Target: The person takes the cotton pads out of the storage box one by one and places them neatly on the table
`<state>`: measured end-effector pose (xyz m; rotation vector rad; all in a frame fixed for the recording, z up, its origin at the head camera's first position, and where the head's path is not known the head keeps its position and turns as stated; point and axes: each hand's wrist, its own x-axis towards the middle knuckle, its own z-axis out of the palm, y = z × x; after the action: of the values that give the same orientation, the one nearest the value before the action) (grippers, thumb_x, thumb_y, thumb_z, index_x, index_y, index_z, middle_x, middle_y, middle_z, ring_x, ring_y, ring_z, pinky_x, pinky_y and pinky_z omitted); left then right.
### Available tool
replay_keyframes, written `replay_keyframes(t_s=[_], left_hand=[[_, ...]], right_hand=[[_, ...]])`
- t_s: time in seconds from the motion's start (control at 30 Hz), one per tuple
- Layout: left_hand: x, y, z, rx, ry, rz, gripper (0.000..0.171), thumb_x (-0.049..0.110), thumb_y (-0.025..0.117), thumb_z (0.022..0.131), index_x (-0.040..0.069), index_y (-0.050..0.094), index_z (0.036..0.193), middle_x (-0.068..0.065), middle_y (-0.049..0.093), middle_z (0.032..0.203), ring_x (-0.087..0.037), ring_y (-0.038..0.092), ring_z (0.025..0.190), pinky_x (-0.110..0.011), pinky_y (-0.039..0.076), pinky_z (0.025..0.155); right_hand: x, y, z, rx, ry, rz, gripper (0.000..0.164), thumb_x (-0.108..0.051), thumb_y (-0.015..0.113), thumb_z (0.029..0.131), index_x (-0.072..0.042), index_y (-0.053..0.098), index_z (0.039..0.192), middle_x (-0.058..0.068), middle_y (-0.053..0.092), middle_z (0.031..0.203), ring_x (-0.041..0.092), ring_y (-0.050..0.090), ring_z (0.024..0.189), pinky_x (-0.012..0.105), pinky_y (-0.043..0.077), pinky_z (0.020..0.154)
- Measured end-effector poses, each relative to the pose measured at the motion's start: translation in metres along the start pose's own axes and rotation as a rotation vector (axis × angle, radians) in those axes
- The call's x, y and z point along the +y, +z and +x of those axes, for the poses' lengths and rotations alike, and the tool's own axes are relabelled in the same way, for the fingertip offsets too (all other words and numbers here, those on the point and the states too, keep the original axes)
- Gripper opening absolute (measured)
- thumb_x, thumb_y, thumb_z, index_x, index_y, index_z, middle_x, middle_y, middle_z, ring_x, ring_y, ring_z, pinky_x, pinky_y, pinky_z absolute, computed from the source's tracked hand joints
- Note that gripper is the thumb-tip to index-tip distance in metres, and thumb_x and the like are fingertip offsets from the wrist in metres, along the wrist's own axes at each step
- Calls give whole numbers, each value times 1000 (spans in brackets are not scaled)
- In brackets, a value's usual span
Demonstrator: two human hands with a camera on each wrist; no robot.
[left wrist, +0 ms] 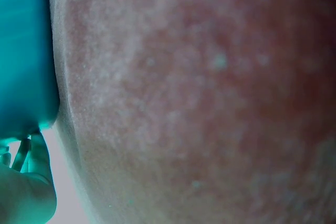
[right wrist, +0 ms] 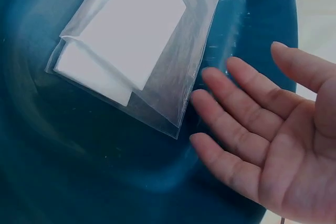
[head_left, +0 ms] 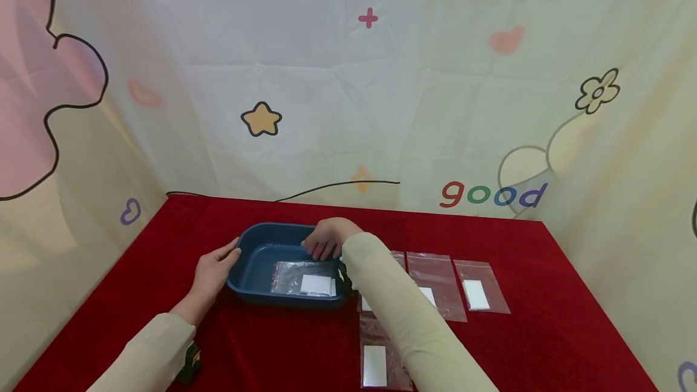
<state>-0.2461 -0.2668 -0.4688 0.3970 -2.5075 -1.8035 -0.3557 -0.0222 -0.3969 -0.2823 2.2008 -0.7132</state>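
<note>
A blue plastic basin (head_left: 272,300) rests on the red cloth. My left hand (head_left: 214,268) holds it by its left side; in the left wrist view, those fingers (left wrist: 39,156) show against the basin's edge. Over the right part of the basin, my right hand (head_left: 329,238) is held with fingers apart and nothing in its grasp. Inside lie overlapping clear zip bags (right wrist: 163,87) with white cards (right wrist: 131,24) in them. In the right wrist view the fingertips are right beside the bags' edge.
Right of the basin, several more clear zip bags (head_left: 438,271) with white cards lie on the red cloth (head_left: 283,349), partly hidden by my right sleeve (head_left: 403,313). One bag (head_left: 376,334) lies nearer the front. A printed curtain (head_left: 316,156) hangs behind the table.
</note>
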Motion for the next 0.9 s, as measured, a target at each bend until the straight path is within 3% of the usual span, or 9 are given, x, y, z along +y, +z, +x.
replay_keyframes(t_s=[0.23,0.43,0.6,0.9], left_hand=[[1,0,-2,1,2,9,49,20,50,108,5,42,154,-16,38,160,-35,30,156,-48,36,123],[3,1,-2,2,0,19,50,21,49,108,5,41,155,-18,37,161,-35,32,155,-49,38,121],[2,1,-1,4,-6,27,50,22,49,108,6,41,155,-17,37,162,-34,33,155,-49,39,121],[2,1,0,4,-9,10,50,21,50,108,5,42,154,-17,37,162,-35,31,156,-50,38,122]], right_hand=[[0,-1,4,-58,65,0,35,-31,65,100,-4,72,121,15,74,122,28,67,114,47,52,108],[-2,-2,8,-102,85,-74,25,-25,69,97,-6,77,112,9,76,105,20,66,98,37,54,92],[-5,-2,11,-130,96,-135,21,-22,70,97,-8,79,110,5,75,100,17,63,94,35,51,86],[-6,2,13,-81,75,-103,10,-17,75,93,-10,82,93,3,72,89,18,62,87,33,52,80]])
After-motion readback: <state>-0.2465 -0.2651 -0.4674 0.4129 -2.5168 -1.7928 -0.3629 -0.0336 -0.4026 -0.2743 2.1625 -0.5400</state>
